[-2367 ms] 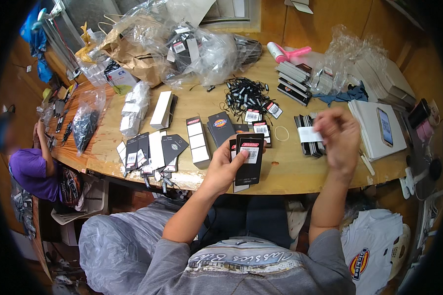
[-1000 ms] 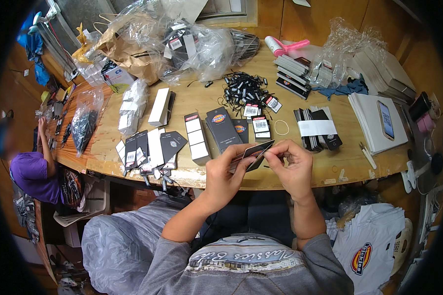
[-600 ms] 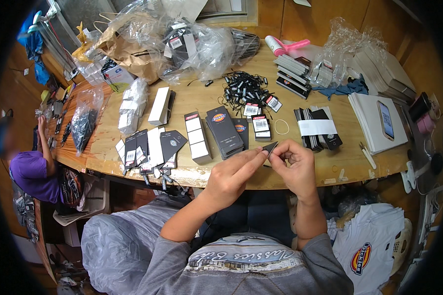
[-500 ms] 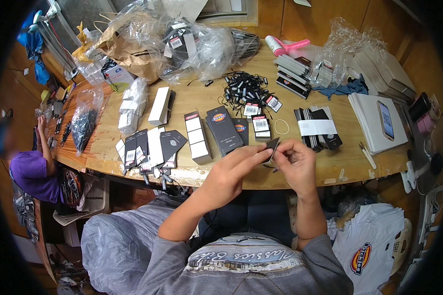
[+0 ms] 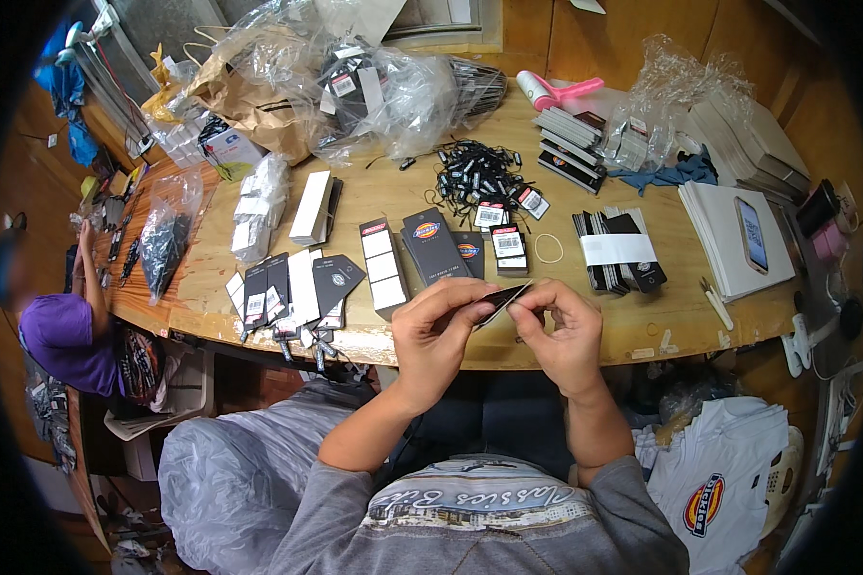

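Observation:
Between my two hands, above the table's front edge, are thin dark hang tags [image 5: 501, 301] seen nearly edge-on, with a pale edge showing. My left hand [image 5: 438, 331] pinches their left end between thumb and fingers. At the right end, the thumb and fingertips of my right hand [image 5: 560, 331] close on them. Just beyond my hands stand a tall stack of black tags [image 5: 438, 257] and a stack of white-and-red label tags [image 5: 384, 264]. Small barcode tags [image 5: 508, 249] lie beside a tan rubber band [image 5: 548, 247].
Behind is a heap of black tag strings [image 5: 475, 177]. A banded bundle of black tags [image 5: 618, 251] lies to the right; finished-looking tags with strings [image 5: 292, 287] spread at left. Plastic bags [image 5: 403, 105] line the back. A person in purple [image 5: 62, 335] sits far left.
My left hand has drawn back and turned, its thumb now showing under the tags. My right hand has shifted slightly left and down. The tags now lie flatter between both hands.

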